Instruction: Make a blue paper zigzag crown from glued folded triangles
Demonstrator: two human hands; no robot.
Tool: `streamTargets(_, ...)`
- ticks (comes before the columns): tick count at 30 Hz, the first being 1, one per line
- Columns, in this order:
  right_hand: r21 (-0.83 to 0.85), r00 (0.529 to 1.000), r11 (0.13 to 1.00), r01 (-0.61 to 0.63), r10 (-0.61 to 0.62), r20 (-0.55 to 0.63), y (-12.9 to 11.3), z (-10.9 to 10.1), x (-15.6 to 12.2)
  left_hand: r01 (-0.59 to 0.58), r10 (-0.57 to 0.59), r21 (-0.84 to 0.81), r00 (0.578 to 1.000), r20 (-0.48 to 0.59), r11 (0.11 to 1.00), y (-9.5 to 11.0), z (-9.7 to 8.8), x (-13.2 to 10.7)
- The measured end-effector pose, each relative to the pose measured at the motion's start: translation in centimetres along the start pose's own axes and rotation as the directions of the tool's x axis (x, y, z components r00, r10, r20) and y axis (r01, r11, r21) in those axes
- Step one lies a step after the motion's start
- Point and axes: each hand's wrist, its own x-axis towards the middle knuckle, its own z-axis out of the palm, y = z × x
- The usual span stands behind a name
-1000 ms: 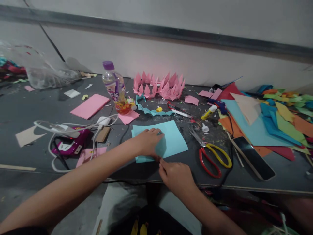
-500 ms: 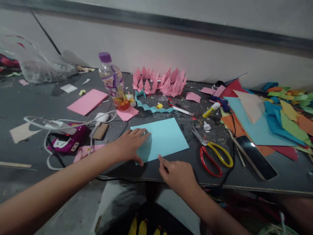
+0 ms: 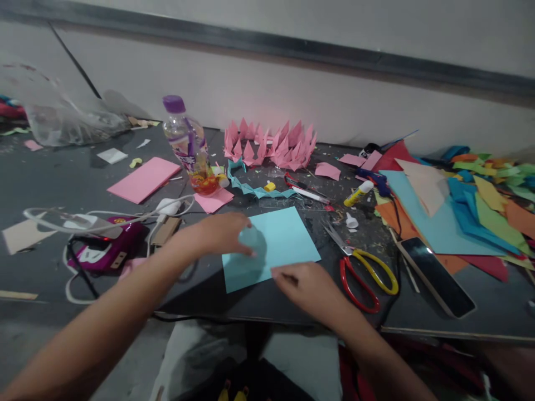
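A light blue sheet of paper (image 3: pixel 284 236) lies flat on the dark table (image 3: pixel 50 178) in front of me. My left hand (image 3: pixel 221 233) hovers over the sheet's left part, fingers curled down and blurred by motion. Resting on the sheet's near edge is my right hand (image 3: pixel 307 287), forefinger stretched toward the paper and the other fingers curled. Neither hand visibly grips the sheet.
Red-and-yellow scissors (image 3: pixel 363 267) and a phone (image 3: pixel 437 275) lie right of the sheet. Coloured paper is piled (image 3: pixel 472 211) at the far right. A bottle (image 3: pixel 188 147), pink folded crowns (image 3: pixel 271 145), a glue stick (image 3: pixel 357 193), a pink pad (image 3: pixel 144 179) and a purple device with cables (image 3: pixel 104 248) lie behind and left.
The folded blue paper has been laid flat as one sheet. My left hand lifted from pressing it and moved right above it; my right hand stayed at the near edge.
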Motion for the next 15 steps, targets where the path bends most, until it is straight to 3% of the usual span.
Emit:
streamTargets(2, 0.080, 0.984, 0.997, 0.001, 0.013, -0.178, 1.6, -1.7, 1.8, 0.135, -0.135, -0.014, 0.970, -0.203, 0.991, 1.0, 0.1, 2.0)
streamTargets(3, 0.081, 0.968, 0.996, -0.019, 0.039, -0.249, 2.6, -2.6, 2.9, 0.166, -0.168, -0.027, 0.957, -0.238, 0.986, 1.4, 0.3, 3.0)
streamTargets(5, 0.071, 0.932, 0.993, -0.091, 0.110, -0.346, 4.5, -3.9, 4.9, 0.193, -0.202, -0.060, 0.948, -0.247, 0.979, 1.8, 0.9, 4.3)
streamTargets(8, 0.193, 0.907, 0.975, -0.114, 0.181, -0.380, 6.6, -4.5, 7.0, 0.188, -0.210, -0.119, 0.955, -0.210, 0.975, 1.2, 1.5, 5.1)
streamTargets(12, 0.286, 0.915, 0.957, -0.044, 0.154, -0.373, 7.4, -3.3, 7.5, 0.024, -0.061, -0.175, 0.976, -0.210, 0.984, -0.1, 1.8, 5.2)
streamTargets(15, 0.418, 0.903, 0.908, 0.012, 0.169, -0.394, 7.2, -3.1, 7.1, -0.123, 0.067, -0.230, 0.969, -0.238, 0.965, -0.5, 1.6, 5.2)
